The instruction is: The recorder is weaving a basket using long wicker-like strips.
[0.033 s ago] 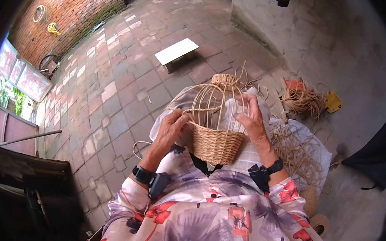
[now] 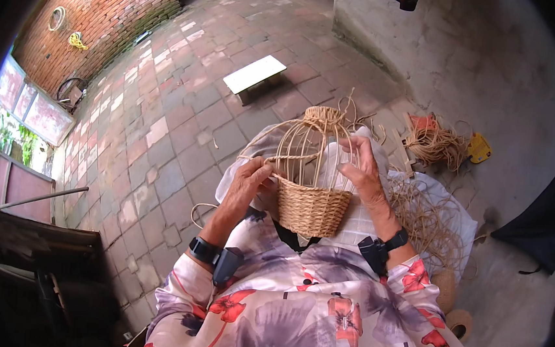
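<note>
A woven straw basket (image 2: 314, 209) sits on my lap, its lower part closely woven. Bare upright ribs (image 2: 302, 152) rise from it to a small woven ring (image 2: 324, 114) at the far end. On the left of the basket, my left hand (image 2: 249, 181) pinches a straw cord at the edge of the weave. A twisted length of this cord (image 2: 292, 157) runs across the ribs. My right hand (image 2: 366, 171) is curled round the ribs on the right side, thumb toward me; some of its fingers are hidden behind them.
Loose straw cord (image 2: 424, 214) lies on a white sheet (image 2: 466, 218) to my right, beyond it a cord bundle (image 2: 439, 147) and a yellow object (image 2: 479, 148). A black umbrella (image 2: 534, 226) is by the right wall. A low white-topped bench (image 2: 254, 74) stands ahead on the paving.
The basket has shifted very slightly to the right. Both hands keep their places and their hold.
</note>
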Motion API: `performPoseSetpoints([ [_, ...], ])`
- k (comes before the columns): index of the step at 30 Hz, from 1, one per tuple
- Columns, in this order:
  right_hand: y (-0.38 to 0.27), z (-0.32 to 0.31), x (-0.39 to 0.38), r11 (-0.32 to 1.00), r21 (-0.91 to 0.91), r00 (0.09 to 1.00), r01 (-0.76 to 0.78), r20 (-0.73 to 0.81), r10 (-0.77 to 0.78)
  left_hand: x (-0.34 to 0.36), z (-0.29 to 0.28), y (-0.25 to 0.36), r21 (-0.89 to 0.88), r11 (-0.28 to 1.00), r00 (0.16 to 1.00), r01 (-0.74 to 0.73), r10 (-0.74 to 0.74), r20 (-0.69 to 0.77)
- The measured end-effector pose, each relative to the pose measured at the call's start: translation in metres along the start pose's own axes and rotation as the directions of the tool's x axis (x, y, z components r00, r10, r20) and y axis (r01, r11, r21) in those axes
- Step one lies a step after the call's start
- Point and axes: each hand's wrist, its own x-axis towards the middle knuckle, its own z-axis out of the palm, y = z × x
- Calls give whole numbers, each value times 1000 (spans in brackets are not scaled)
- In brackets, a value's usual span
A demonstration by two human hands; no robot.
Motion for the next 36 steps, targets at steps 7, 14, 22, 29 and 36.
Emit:
performPoseSetpoints([
  [7, -7, -2, -3, 999, -52, 981, -16, -192, 6, 1, 9, -4, -283, 956, 982, 73, -19, 188],
  [14, -21, 13, 6, 866, -497, 983, 62, -119, -138, -5, 12, 6, 575, 741, 910, -347, 415, 14],
  [22, -14, 12, 17, 879, -476, 990, -11, -131, -58, -16, 9, 7, 446, 822, 931, -355, 352, 94],
  [29, -20, 14, 13, 852, -523, 992, -6, -112, -62, -1, 23, 32, 224, 945, 971, -239, 228, 77],
  [36, -14, 12, 11, 867, -498, 988, 14, -124, -87, 21, 43, 38, 479, 695, 812, -536, 580, 68],
])
